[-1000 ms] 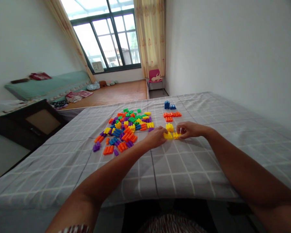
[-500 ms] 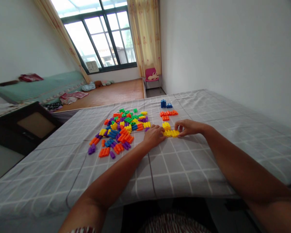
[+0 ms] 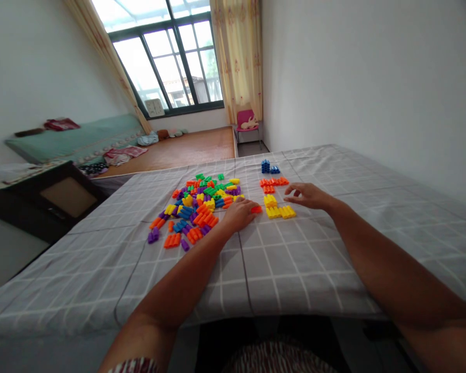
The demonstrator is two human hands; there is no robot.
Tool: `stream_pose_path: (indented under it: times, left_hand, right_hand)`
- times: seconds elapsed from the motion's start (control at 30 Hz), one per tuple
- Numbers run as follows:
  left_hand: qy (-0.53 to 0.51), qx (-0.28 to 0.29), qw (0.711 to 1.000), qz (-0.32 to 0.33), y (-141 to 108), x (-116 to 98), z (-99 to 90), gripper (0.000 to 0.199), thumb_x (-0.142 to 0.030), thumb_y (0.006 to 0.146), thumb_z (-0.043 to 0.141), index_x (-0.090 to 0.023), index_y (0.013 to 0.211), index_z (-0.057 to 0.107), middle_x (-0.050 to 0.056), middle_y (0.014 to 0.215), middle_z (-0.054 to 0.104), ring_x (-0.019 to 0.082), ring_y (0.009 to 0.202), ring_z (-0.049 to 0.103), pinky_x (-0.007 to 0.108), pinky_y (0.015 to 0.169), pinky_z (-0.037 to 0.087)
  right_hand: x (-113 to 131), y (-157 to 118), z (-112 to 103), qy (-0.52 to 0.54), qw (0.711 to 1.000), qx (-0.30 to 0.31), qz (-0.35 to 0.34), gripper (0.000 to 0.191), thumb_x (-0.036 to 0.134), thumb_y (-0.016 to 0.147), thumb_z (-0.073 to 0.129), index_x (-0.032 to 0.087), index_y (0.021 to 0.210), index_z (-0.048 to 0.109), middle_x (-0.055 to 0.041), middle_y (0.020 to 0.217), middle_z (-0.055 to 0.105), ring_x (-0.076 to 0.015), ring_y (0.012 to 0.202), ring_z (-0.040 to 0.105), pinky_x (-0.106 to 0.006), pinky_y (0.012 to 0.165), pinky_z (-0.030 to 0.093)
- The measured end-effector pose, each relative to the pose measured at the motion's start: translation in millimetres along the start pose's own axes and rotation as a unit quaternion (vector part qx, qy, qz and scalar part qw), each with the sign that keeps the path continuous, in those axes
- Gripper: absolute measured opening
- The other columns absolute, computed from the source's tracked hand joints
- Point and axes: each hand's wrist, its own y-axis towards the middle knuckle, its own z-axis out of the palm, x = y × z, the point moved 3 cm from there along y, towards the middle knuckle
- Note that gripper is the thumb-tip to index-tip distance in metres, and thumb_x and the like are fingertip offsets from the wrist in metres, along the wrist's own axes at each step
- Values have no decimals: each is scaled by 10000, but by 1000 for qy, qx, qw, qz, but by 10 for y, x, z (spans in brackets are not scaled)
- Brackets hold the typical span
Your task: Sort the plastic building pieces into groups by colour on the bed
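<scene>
My left hand [image 3: 239, 214] is closed on an orange toy block [image 3: 257, 209], which sticks out past the fingertips just left of the yellow blocks. My right hand [image 3: 309, 196] hovers behind and to the right of them, thumb and fingers curved but apart, holding nothing. The yellow toy blocks [image 3: 280, 212] lie in a front row, with a few more stacked behind. Farther back are a row of orange blocks [image 3: 274, 182] and a small group of dark blue blocks [image 3: 265, 166]. A mixed pile of coloured blocks [image 3: 194, 207] spreads to the left of my left hand.
Everything lies on a grey checked cloth [image 3: 295, 269] covering a wide surface. A dark cabinet [image 3: 58, 202] stands at the left. Beyond are a bed [image 3: 194, 147], a pink chair [image 3: 245, 119] and a window; a white wall runs along the right.
My right hand has let go of the yellow blocks and moved back. My left hand has drawn slightly left from them, and an orange block now shows at its fingertips.
</scene>
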Motion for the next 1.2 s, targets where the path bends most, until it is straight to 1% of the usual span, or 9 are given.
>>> stream_pose_path:
  times: [0.3,0.47,0.57,0.63,0.73,0.9,1.0,1.1,1.2]
  left_hand:
    - [145,32,974,-171,-161,481,-187,296,-419,860,535,-230,1047,664,92,1063,651,263,1073,520,388,913,405]
    - [169,55,962,-206,-302,732,-438,338,-491,831,542,-245,995,706,99,1089,659,301,1106,527,437,921,404]
    - [161,41,957,-236,-420,929,-641,350,-478,837,517,-264,1049,696,91,1137,656,304,1116,537,449,915,420]
    - [158,29,953,-257,-519,1083,-740,326,-410,852,493,-268,1072,688,86,1167,652,299,1131,538,454,929,420]
    - [134,25,948,-288,-673,1309,-756,318,-352,868,456,-274,1068,690,75,1154,659,281,1096,567,440,923,436]
    - [56,-24,958,-281,-808,1522,-564,352,-376,915,387,-248,1052,685,61,1137,642,195,1010,599,312,890,464]
    - [54,-59,958,-276,-851,1554,-496,368,-383,934,363,-224,1021,683,74,1113,635,187,1003,591,293,875,465]
    - [65,-67,952,-290,-907,1558,-492,402,-408,946,335,-212,990,684,87,1087,638,207,986,592,309,835,474]
    - [69,-65,945,-313,-960,1557,-497,422,-411,955,318,-203,986,684,86,1073,642,204,960,601,308,826,469]
  right_hand:
    - [-60,27,31,-15,998,-51,-14,236,405,812,550,202,828,670,-28,795,703,-156,668,630,-265,637,443]
    - [-168,31,68,-13,994,-111,-7,284,452,835,532,202,849,666,-41,811,706,-165,657,631,-280,627,456]
    - [-187,23,84,10,988,-153,15,326,490,853,513,202,902,657,-49,814,703,-161,621,619,-284,597,468]
    - [-117,35,90,36,984,-174,19,349,506,862,504,202,958,644,-54,847,705,-154,606,617,-281,579,479]
    - [168,117,120,58,986,-157,-16,336,488,871,506,202,985,638,-55,877,710,-148,619,623,-275,588,494]
    - [848,491,277,-14,990,-40,-133,229,359,864,539,204,973,667,-43,884,715,-148,697,634,-256,650,481]
    - [1068,887,441,-72,984,5,-162,220,271,857,541,207,1021,673,-55,958,713,-158,756,645,-261,701,479]
    - [1081,1346,643,-134,983,8,-126,246,187,838,547,190,1048,676,-89,1069,699,-202,912,649,-302,825,476]
    - [984,1722,846,-155,987,12,-41,311,162,843,544,180,1133,654,-113,1187,663,-240,1073,612,-342,920,455]
